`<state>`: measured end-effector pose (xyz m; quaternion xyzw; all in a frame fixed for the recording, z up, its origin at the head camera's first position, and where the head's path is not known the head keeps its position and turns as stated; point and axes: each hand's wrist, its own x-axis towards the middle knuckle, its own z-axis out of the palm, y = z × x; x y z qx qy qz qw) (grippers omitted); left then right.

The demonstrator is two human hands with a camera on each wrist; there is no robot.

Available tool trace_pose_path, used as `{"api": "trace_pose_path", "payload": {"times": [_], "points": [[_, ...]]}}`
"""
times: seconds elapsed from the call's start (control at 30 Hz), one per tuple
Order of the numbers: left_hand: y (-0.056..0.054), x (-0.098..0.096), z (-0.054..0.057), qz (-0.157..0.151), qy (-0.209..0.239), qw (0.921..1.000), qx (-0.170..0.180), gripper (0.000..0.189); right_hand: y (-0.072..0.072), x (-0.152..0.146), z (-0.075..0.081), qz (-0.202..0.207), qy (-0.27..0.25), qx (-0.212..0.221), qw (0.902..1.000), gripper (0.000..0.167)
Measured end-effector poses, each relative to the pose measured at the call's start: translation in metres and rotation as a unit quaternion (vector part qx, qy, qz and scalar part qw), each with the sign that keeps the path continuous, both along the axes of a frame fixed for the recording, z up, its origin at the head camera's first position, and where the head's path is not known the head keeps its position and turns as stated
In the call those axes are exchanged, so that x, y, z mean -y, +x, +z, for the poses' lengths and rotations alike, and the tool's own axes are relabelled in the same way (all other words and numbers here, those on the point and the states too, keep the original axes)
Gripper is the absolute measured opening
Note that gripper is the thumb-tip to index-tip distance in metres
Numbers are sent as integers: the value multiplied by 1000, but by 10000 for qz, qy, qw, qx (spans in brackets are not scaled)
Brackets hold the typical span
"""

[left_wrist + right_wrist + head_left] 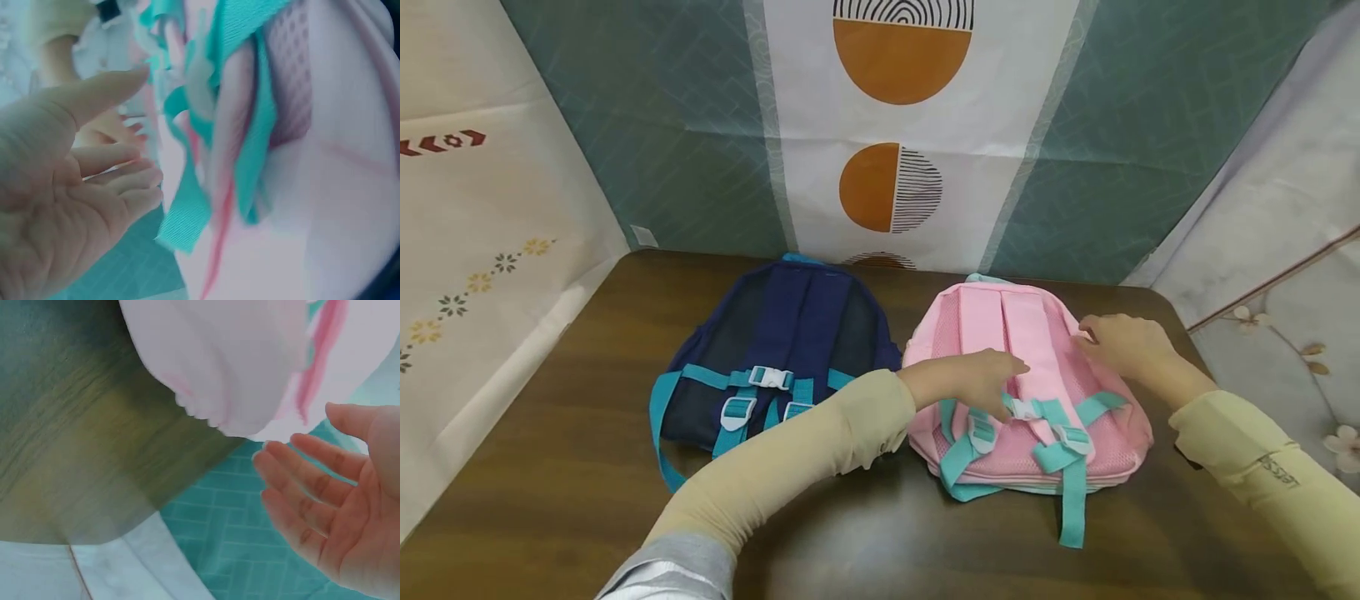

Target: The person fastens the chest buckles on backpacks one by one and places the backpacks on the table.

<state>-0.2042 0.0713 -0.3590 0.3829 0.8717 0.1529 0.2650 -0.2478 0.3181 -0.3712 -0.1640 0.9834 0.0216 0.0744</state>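
A pink backpack (1030, 333) with turquoise straps and white buckles lies on the table, its strap side facing up. My left hand (973, 379) is over its middle, right by the white chest clip (1022, 409). In the left wrist view, that hand (81, 175) has its fingers extended beside the turquoise webbing (187, 219), with nothing held. At the pack's upper right edge is my right hand (1123, 343). The right wrist view shows this hand (337, 494) with loose, spread fingers close to the pink fabric (219, 362), gripping nothing.
To the left lies a navy backpack (707, 408) with blue straps and white buckles, partly covered by my left sleeve (805, 450). The brown wooden table (535, 467) meets a green and white patterned cloth (1037, 192) at the back. Pale cloths hang at both sides.
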Motion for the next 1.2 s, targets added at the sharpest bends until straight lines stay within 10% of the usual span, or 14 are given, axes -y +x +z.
{"api": "trace_pose_path", "payload": {"times": [0.17,0.33,0.53,0.87,1.2], "points": [[2,-5,-11,301,-101,9995,59,71,20,6,9,587,-746,-25,9955,33],[-1,-3,-17,403,146,9990,-149,56,37,9,11,1370,-2066,550,9672,40],[1,-4,-24,283,276,9990,-207,42,54,15,-1,1980,-2456,207,9487,45],[11,-10,-34,309,488,9963,-642,37,71,23,-33,2147,-3111,-155,9257,42],[9,-3,-38,308,763,9943,-681,26,79,20,-49,1638,-3127,-444,9346,35]]}}
